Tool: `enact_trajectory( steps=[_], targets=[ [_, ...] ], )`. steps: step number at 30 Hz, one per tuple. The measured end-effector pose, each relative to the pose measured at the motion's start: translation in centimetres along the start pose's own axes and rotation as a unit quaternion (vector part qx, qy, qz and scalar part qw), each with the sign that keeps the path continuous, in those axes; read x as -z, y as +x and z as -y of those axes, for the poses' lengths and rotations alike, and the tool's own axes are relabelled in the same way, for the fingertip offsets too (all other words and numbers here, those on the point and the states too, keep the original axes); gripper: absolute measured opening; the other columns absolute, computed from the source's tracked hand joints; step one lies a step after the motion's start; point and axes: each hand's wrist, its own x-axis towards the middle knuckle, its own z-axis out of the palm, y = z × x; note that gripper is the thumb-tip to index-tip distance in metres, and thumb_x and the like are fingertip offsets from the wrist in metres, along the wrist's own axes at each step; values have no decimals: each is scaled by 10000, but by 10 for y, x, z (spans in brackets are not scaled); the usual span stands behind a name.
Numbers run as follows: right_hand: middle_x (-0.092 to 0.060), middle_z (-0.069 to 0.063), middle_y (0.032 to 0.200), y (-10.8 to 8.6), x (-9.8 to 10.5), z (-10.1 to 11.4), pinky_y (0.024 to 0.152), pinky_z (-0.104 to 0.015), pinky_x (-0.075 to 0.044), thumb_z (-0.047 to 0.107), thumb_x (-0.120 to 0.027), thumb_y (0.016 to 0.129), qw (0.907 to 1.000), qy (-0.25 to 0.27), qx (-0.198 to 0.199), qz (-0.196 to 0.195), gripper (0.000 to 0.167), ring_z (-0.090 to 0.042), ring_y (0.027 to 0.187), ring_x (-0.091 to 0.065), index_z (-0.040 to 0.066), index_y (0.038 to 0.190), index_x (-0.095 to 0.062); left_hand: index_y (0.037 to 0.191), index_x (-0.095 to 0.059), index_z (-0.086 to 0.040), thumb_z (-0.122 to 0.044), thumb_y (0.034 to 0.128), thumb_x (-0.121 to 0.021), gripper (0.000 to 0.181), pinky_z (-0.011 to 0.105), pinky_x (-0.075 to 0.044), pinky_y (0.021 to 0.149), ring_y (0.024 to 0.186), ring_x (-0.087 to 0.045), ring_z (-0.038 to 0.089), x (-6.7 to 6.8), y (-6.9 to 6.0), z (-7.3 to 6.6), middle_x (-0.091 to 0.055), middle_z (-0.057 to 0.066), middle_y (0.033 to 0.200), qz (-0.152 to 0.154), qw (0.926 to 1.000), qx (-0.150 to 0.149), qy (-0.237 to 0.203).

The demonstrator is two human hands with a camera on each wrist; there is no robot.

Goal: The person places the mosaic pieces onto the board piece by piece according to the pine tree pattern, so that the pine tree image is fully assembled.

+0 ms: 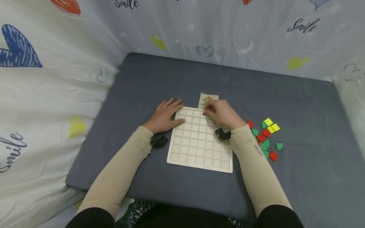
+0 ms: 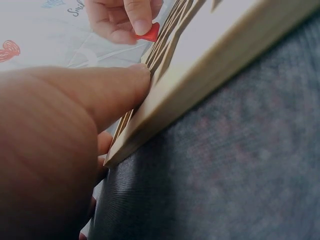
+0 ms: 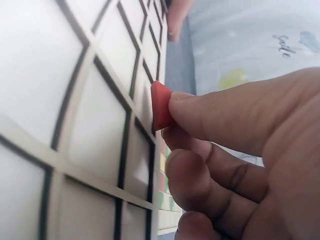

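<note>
A pale wooden grid board (image 1: 199, 162) lies on the grey cloth. My left hand (image 1: 164, 116) rests at its upper left corner, fingers spread past the edge and thumb on the grid. In the left wrist view that thumb (image 2: 117, 90) touches the board's rim. Between thumb and fingertips, my right hand (image 1: 222, 114) pinches a small red tile (image 3: 161, 106) just over the squares near the board's far edge. The tile's outline is partly hidden by the fingers. Behind the board lies a printed pattern card (image 1: 203, 98), partly covered by the right hand.
Several loose tiles lie to the right of the board: red (image 1: 273, 155), green (image 1: 279, 146) and yellow (image 1: 268, 122). The right forearm hides some of them. A white printed curtain (image 1: 176, 34) hangs behind the grey table (image 1: 313, 126).
</note>
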Motion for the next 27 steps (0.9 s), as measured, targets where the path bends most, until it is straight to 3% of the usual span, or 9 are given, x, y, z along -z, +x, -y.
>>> enact_trajectory(
  steps=[10, 27],
  targets=[
    [-723, -42, 968, 2, -8, 3, 781, -390, -565, 173, -682, 1046, 9998, -41, -161, 137, 108, -190, 839, -660, 97, 1101, -735, 1652, -374, -155, -539, 1042, -606, 758, 503, 43, 1321, 1640, -69, 285, 0, 0, 1, -223, 58, 1747, -28, 10000, -10, -28],
    [-724, -86, 997, 2, -7, 2, 809, -403, -565, 136, -665, 1050, 9997, 26, 5, 247, 111, -216, 882, -672, 58, 1089, -734, 1653, -370, -152, -535, 1039, -613, 763, 491, 46, 1322, 1639, -69, 286, 1, 0, 0, -220, 61, 1748, 9, 10000, -18, 33]
  ],
)
